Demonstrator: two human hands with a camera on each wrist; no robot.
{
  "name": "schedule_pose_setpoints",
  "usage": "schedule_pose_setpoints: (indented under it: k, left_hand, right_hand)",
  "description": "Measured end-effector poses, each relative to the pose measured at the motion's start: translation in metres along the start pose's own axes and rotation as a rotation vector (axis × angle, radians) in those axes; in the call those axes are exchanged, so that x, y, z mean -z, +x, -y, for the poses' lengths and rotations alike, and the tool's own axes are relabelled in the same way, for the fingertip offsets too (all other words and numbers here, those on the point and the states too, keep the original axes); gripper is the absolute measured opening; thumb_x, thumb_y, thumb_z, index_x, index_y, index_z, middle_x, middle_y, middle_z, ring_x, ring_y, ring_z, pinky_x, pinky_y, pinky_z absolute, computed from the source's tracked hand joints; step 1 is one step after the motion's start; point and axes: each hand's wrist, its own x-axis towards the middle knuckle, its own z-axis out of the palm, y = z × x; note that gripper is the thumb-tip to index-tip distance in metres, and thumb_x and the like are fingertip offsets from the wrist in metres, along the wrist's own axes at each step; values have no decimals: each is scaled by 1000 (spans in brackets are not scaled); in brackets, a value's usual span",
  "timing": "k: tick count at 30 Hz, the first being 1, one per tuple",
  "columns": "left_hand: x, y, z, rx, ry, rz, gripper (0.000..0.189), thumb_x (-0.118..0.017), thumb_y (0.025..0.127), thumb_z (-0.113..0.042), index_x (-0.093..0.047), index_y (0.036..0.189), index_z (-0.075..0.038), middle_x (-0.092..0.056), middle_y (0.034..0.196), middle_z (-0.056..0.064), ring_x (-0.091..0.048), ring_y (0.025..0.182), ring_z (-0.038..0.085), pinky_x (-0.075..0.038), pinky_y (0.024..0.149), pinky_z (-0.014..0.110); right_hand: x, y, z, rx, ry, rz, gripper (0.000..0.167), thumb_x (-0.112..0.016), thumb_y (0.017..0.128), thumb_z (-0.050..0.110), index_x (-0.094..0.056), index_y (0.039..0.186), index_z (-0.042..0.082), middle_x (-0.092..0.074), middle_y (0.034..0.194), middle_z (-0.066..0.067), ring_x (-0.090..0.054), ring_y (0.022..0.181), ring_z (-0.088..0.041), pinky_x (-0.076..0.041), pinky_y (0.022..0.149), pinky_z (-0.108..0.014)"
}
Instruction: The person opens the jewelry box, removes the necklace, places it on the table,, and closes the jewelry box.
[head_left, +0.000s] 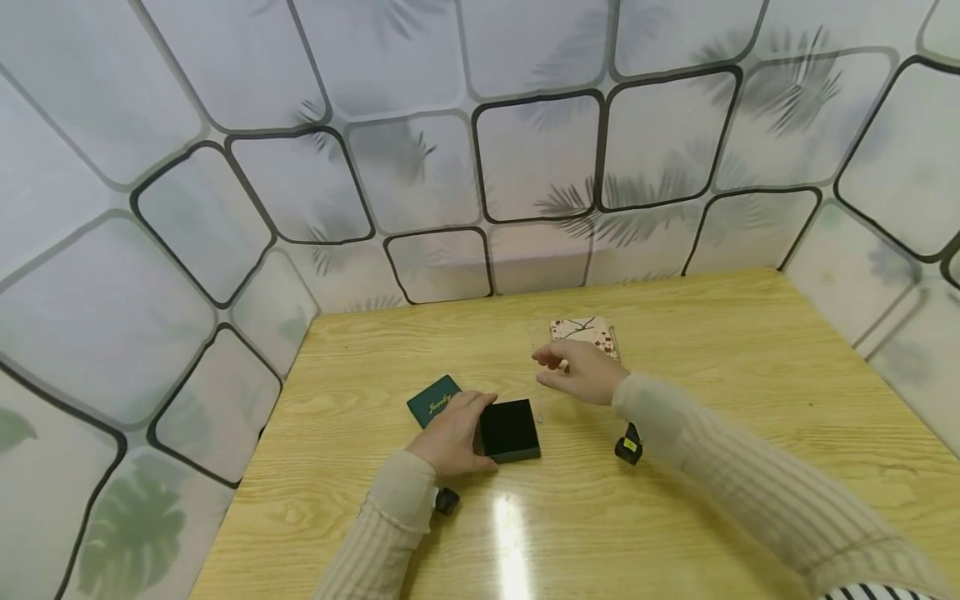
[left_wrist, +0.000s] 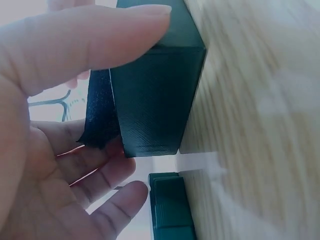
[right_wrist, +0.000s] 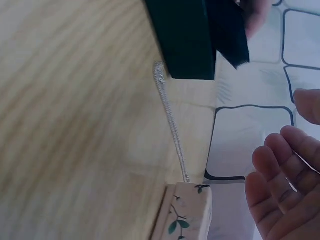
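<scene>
My left hand (head_left: pixel 453 433) grips a dark green jewelry box (head_left: pixel 517 456), the thumb along its near side and the fingers at its left and far side. A black fuzzy insert (left_wrist: pixel 100 110) stands up above the box's rim in the left wrist view. Beside the same hand lies the green lid (head_left: pixel 431 402), with gold lettering on it. My right hand (head_left: pixel 585 371) hovers over the table with loosely bent fingers and nothing between them. A thin silver chain (right_wrist: pixel 172 120) stretches over the table from the green box toward a floral-patterned box (right_wrist: pixel 187 210).
The floral box (head_left: pixel 581 331) sits at the back, partly behind my right hand. Both wrists carry small black devices; one is the right wrist camera (head_left: pixel 628 446). A patterned curtain (head_left: pixel 540 158) rises behind the wooden table (head_left: pixel 712 333).
</scene>
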Motion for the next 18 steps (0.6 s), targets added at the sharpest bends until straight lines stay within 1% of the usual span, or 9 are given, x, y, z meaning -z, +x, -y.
schedule_pose_setpoints:
  k: [5, 7, 11, 14, 18]
  left_hand:
    - [-2, 1, 1, -19, -10, 4, 100, -86, 70, -40, -33, 148, -5, -43, 140, 7, -39, 130, 22, -39, 105, 36]
    - [-2, 0, 1, -11, -24, 7, 101, -86, 70, -40, -33, 148, -5, -43, 141, 7, -38, 130, 22, -39, 105, 37]
    - [1, -1, 2, 24, -61, 14, 104, -86, 69, -43, -31, 149, -6, -43, 141, 6, -40, 128, 21, -39, 105, 37]
    - [2, -2, 3, 46, -62, 18, 106, -86, 67, -47, -32, 149, -6, -45, 137, 5, -42, 123, 19, -40, 103, 36]
    - [2, -2, 4, 58, -30, 20, 107, -86, 64, -52, -36, 147, -4, -50, 130, 4, -45, 118, 21, -42, 101, 39]
  right_hand:
    - [-10, -11, -2, 50, -46, 31, 44, -65, 93, 35, -58, 130, 11, -61, 123, -2, -57, 108, -17, -50, 90, -42]
    - [-15, -14, -4, 92, -50, 37, 44, -68, 92, 31, -59, 129, 10, -62, 122, -3, -57, 108, -18, -49, 91, -43]
    - [-25, -18, -8, 163, -69, 58, 49, -71, 89, 31, -58, 129, 7, -61, 123, -4, -56, 109, -19, -47, 94, -43]
    - [-32, -21, -9, 167, -102, 77, 57, -72, 87, 39, -56, 132, 8, -58, 126, -1, -54, 112, -18, -45, 97, -42]
    - [-39, -25, -9, 173, -129, 86, 66, -73, 83, 46, -52, 136, 11, -54, 132, 0, -51, 118, -18, -44, 100, -41]
